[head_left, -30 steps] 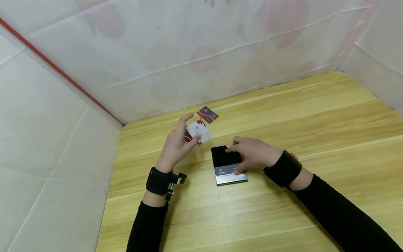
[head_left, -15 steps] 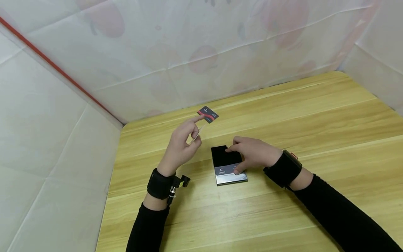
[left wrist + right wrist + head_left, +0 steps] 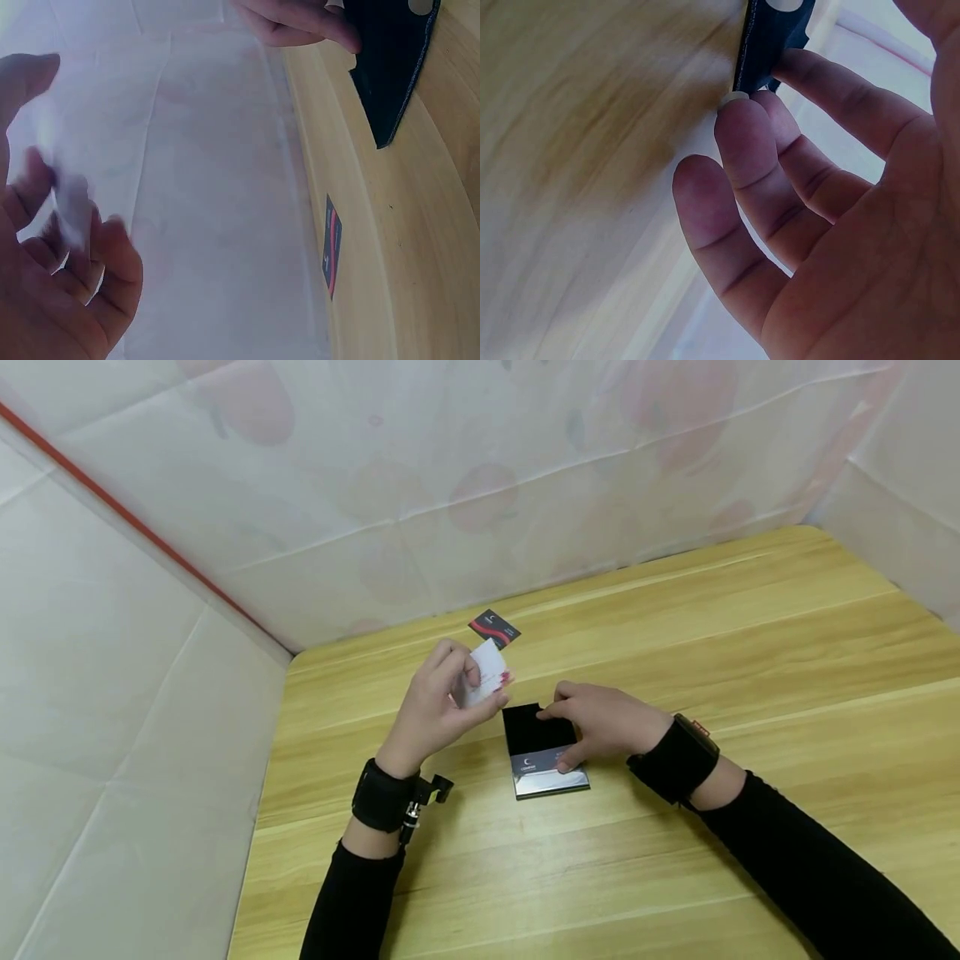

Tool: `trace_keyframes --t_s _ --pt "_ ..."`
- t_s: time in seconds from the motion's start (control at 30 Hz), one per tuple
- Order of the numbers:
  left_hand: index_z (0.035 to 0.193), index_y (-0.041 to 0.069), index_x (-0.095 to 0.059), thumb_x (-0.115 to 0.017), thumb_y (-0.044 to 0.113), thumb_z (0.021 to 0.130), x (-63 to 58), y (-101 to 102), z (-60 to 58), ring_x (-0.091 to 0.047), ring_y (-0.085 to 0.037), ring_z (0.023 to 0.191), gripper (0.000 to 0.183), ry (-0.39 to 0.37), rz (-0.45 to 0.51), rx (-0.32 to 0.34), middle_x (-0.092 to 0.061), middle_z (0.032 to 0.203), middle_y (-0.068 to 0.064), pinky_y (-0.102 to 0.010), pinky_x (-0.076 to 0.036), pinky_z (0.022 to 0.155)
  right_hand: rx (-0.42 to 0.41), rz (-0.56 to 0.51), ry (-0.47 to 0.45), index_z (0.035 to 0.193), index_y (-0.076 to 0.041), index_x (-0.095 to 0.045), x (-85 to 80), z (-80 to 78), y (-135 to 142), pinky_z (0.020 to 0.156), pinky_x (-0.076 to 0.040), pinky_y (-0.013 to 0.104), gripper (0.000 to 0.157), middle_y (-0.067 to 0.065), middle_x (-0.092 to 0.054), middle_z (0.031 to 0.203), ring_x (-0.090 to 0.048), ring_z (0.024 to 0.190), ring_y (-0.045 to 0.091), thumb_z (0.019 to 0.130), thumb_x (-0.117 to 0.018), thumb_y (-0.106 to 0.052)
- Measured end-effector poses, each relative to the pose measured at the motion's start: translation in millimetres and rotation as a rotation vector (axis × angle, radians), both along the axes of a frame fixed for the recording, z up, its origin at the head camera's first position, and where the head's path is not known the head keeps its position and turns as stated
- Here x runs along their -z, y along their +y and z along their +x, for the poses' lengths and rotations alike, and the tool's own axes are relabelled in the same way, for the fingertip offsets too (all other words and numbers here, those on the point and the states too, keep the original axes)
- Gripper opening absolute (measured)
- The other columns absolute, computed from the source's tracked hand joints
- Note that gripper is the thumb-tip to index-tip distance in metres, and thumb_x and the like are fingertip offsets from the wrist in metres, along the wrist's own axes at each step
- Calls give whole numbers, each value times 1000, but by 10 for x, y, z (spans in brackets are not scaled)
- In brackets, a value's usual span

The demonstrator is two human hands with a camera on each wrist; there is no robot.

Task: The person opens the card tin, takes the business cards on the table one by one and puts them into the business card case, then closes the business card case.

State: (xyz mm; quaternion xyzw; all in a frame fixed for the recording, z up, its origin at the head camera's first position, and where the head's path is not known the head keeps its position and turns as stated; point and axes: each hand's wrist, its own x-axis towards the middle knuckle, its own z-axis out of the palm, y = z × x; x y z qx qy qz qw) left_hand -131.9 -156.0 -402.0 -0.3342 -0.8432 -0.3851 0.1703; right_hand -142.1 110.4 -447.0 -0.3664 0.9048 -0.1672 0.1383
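Observation:
My left hand (image 3: 431, 710), raised over the table, pinches a white business card (image 3: 491, 667) with pink flowers at one edge. The card stands tilted between thumb and curled fingers and is blurred in the left wrist view. On the table lies an open card case (image 3: 525, 731), black inside, its near half silver with a grey card (image 3: 536, 762) showing. My right hand (image 3: 611, 722) holds the case at its right side, thumb on the near half and index fingertip by the notch of the black half. In the right wrist view other fingers bend at the case's edge (image 3: 761, 49).
A dark business card with a red wave (image 3: 491, 625) lies flat on the wooden table (image 3: 712, 635), beyond my left hand. White cloth walls (image 3: 420, 527) rise along the table's back and left edges.
The white card has turned from facing up, through edge-on, to a tilted face. My left index finger has curled in, and that hand has shifted slightly right. The right hand stays on the case.

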Motion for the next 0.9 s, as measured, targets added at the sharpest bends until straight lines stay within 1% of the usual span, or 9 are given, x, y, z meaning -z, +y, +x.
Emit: trace_keyframes --t_s 0.1,0.17,0.23,0.27,0.37,0.47,0.6,0.7,0.9 --pt "87 11 -51 -77 25 87 3 2 2 -54 -15 89 29 33 -47 -20 -47 95 -1 -27 -51 66 4 -1 -7 135 -14 -64 -7 3 1 67 -45 27 80 -1 -56 108 -48 72 10 70 -85 -56" --pt "91 11 -54 -71 20 91 10 7 -1 -55 -14 89 19 69 -98 -34 -50 97 -1 -27 -52 69 10 -2 -16 136 -14 -64 -14 6 6 66 -44 26 81 -1 -56 108 -48 72 10 70 -85 -56" --pt "99 9 -58 -66 16 95 12 18 -2 -55 -15 88 11 112 -157 -47 -54 100 -3 -28 -52 72 12 -7 -22 136 -14 -64 -17 8 10 66 -44 26 81 -1 -56 108 -47 71 10 69 -85 -56" --pt "105 9 -60 -63 16 97 10 27 -1 -55 -15 89 11 135 -190 -53 -56 102 -3 -28 -53 73 11 -9 -22 136 -14 -64 -18 8 11 66 -44 26 81 -1 -56 108 -47 71 10 69 -85 -56" --pt "125 10 -59 -58 16 101 5 64 10 -56 -14 88 24 184 -258 -60 -61 107 -4 -27 -53 74 10 -11 -18 135 -14 -64 -14 7 14 66 -44 26 81 -1 -56 108 -48 71 10 69 -85 -56" --pt "134 14 -58 -58 18 102 2 97 40 -56 -11 85 32 221 -288 -50 -63 106 -1 -25 -52 72 9 -10 -12 135 -14 -65 -9 6 10 68 -45 27 81 0 -57 109 -49 73 10 69 -85 -56" --pt "130 18 -65 -60 21 101 15 127 76 -50 -7 70 29 244 -278 -15 -59 92 4 -21 -45 62 11 -5 -4 134 -14 -65 1 5 5 70 -46 28 81 0 -57 110 -50 76 11 69 -85 -57" --pt "124 17 -68 -62 23 100 35 149 81 -46 -5 64 25 235 -271 9 -57 86 7 -19 -40 58 8 0 5 134 -14 -65 8 4 2 70 -46 28 81 -1 -57 108 -51 77 11 69 -85 -58" --pt "108 13 -65 -69 26 95 62 177 72 -58 -4 68 18 185 -269 34 -68 90 4 -19 -48 62 2 -8 -1 134 -13 -65 -6 5 1 67 -45 27 80 0 -56 105 -48 72 11 69 -86 -55"
